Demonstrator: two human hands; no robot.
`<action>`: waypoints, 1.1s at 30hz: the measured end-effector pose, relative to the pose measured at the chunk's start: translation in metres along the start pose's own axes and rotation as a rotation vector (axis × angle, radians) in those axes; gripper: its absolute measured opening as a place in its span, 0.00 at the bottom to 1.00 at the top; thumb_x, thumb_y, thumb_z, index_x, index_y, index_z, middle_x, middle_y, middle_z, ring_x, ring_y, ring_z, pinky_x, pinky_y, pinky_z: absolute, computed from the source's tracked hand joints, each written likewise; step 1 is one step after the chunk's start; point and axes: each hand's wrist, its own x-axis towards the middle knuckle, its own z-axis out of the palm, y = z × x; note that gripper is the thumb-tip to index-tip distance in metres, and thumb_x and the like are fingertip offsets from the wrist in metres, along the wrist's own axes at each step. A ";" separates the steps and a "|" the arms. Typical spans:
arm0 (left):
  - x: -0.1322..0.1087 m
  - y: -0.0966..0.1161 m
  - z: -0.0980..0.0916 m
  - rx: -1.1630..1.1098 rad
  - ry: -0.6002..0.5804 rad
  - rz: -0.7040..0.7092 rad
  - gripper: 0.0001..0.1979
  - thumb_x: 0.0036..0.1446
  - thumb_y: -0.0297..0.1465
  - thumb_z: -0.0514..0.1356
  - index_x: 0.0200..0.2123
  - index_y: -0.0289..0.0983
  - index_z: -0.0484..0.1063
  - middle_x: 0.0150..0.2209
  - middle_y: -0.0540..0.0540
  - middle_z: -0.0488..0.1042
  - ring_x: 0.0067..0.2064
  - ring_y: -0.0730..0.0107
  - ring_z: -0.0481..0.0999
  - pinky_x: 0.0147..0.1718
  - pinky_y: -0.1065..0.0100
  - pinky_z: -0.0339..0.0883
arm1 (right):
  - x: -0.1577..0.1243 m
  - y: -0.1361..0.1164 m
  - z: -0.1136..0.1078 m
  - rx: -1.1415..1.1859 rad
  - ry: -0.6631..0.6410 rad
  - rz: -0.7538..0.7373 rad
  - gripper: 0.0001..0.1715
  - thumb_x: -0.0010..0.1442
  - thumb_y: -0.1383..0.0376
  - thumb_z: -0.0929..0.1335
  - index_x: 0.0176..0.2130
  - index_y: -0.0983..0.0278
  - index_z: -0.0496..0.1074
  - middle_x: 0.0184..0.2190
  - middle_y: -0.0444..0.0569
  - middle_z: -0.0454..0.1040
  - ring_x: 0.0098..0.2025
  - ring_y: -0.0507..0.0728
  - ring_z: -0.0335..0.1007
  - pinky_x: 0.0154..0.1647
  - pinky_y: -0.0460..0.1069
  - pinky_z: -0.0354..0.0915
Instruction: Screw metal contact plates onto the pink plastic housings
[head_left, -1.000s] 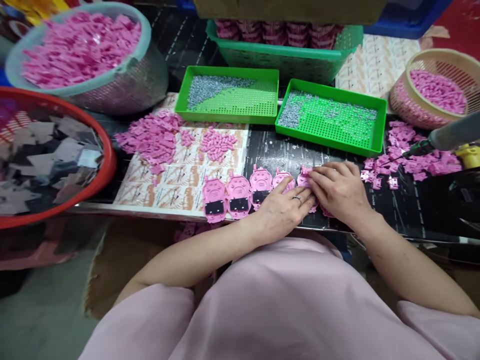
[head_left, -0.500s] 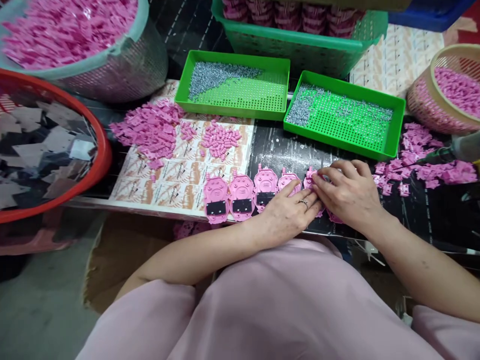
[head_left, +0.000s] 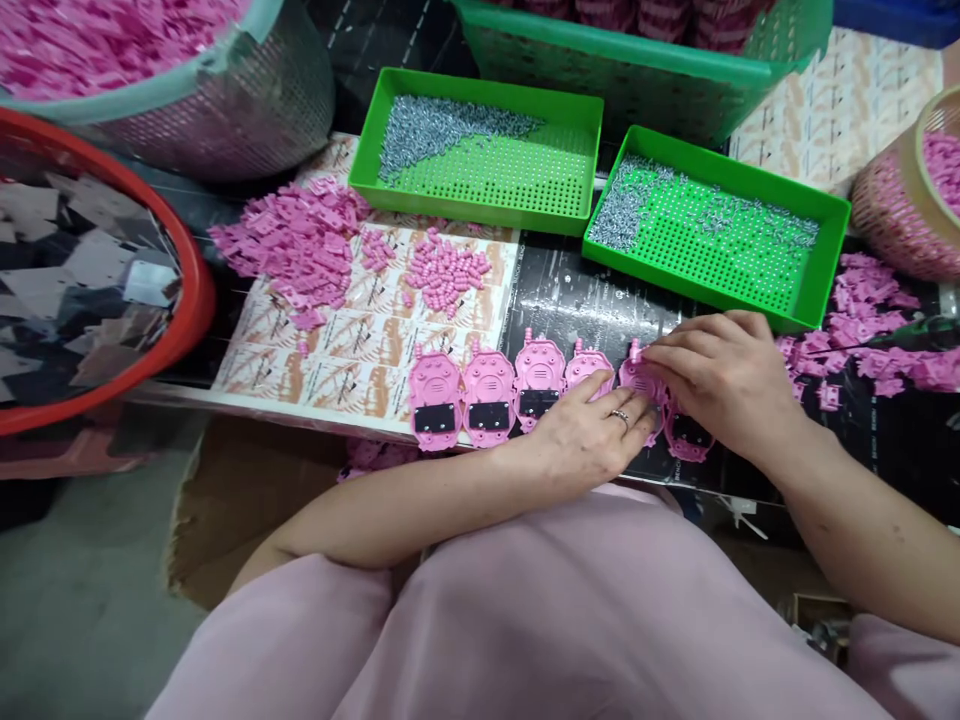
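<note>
Pink pig-shaped case (head_left: 641,382), L hand (head_left: 585,438) fingers loose on it, R hand (head_left: 727,382) fingers curled, grip unclear

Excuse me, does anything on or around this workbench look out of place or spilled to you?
Yes: a small heap of pink parts lies below the front edge of the bench, on the cardboard, apart from the piles above, so they look dropped.

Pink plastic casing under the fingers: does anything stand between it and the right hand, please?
Nothing visible stands between them. The right hand lies directly on the pink plastic casing, and the left hand has its fingertips against the casing's lower side.
</note>
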 end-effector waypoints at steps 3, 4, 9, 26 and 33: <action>0.000 0.000 0.000 -0.006 -0.001 0.003 0.17 0.67 0.23 0.47 0.49 0.32 0.73 0.50 0.40 0.77 0.50 0.63 0.76 0.52 0.56 0.68 | -0.006 0.001 -0.002 -0.015 0.069 0.064 0.07 0.60 0.64 0.69 0.41 0.59 0.75 0.38 0.42 0.80 0.42 0.57 0.71 0.45 0.56 0.57; 0.000 0.000 0.000 -0.010 -0.003 0.004 0.17 0.67 0.24 0.47 0.49 0.31 0.73 0.50 0.40 0.77 0.50 0.63 0.76 0.52 0.56 0.67 | -0.008 0.001 -0.002 -0.022 0.080 0.072 0.07 0.60 0.64 0.69 0.41 0.59 0.75 0.38 0.42 0.80 0.42 0.57 0.71 0.45 0.56 0.57; 0.000 0.000 -0.001 -0.023 -0.026 0.001 0.16 0.66 0.24 0.48 0.49 0.31 0.73 0.50 0.39 0.76 0.51 0.62 0.76 0.54 0.55 0.66 | -0.011 0.000 0.010 -0.016 0.075 0.049 0.07 0.59 0.65 0.70 0.41 0.57 0.75 0.38 0.40 0.79 0.42 0.57 0.71 0.45 0.56 0.57; -0.001 -0.002 0.002 -0.052 0.014 0.009 0.15 0.66 0.25 0.49 0.48 0.29 0.73 0.48 0.36 0.77 0.52 0.59 0.76 0.53 0.55 0.67 | -0.006 -0.033 0.005 -0.216 -0.061 0.076 0.10 0.62 0.65 0.65 0.42 0.64 0.73 0.37 0.50 0.76 0.43 0.59 0.67 0.46 0.56 0.55; 0.000 -0.005 0.000 -0.009 -0.010 0.028 0.13 0.65 0.23 0.52 0.50 0.30 0.72 0.51 0.39 0.76 0.53 0.61 0.75 0.52 0.55 0.67 | -0.032 -0.016 -0.007 -0.099 0.124 0.274 0.09 0.62 0.65 0.66 0.43 0.62 0.73 0.41 0.45 0.78 0.46 0.56 0.70 0.51 0.54 0.58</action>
